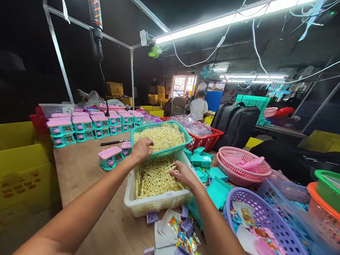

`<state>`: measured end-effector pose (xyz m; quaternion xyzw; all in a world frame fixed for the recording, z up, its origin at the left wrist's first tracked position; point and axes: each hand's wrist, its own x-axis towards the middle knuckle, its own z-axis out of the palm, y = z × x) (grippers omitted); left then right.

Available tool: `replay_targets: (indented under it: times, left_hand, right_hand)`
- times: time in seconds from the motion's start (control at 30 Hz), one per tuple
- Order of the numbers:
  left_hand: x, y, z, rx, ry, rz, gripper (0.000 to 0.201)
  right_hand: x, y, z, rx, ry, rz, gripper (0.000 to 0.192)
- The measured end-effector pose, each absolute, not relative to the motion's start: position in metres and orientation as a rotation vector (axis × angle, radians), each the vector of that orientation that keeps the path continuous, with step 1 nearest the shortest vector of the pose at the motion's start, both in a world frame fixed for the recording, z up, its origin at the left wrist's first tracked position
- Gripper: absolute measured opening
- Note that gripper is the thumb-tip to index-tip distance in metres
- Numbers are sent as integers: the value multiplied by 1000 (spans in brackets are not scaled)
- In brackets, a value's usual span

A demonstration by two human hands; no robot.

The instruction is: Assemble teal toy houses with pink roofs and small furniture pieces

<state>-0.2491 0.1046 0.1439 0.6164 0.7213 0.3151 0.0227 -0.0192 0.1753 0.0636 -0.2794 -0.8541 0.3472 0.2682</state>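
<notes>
My left hand [141, 149] is closed over the near left edge of a teal plastic basket [169, 154], which is heaped with thin pale yellow pieces [164, 136]. That basket sits tilted across the back of a white plastic basket [158, 202]. More pale yellow stick-like pieces [156, 179] fill the white one. Over their right side, my right hand [183, 174] has its fingers curled in among the pieces; a few show at its fingertips, and the palm side is hidden.
Stacked teal-and-pink boxes [82, 127] stand on the table's left. Purple parts [186, 226] and colourful packets lie in front. A purple basket [267, 222], pink baskets [244, 164] and a red basket [206, 140] line the right. An electric screwdriver [95, 22] hangs overhead; a person [198, 108] sits beyond.
</notes>
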Motion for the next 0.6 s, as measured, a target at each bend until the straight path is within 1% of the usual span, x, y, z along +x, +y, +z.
replay_targets:
  times: [0.1, 0.2, 0.4, 0.6]
  left_hand:
    - [-271, 115, 151, 1902, 2336, 772, 24]
    - [-278, 119, 152, 1913, 2376, 678, 26]
    - [-282, 121, 157, 1989, 2362, 809, 16]
    - [-281, 116, 161, 2025, 2413, 911, 23]
  right_hand:
    - [-20, 175, 63, -759, -2303, 953, 12]
    - [-22, 176, 63, -773, -2278, 992, 19]
    - [-23, 177, 65, -804, -2251, 1030, 23]
    - [-21, 175, 68, -833, -2277, 1032, 23]
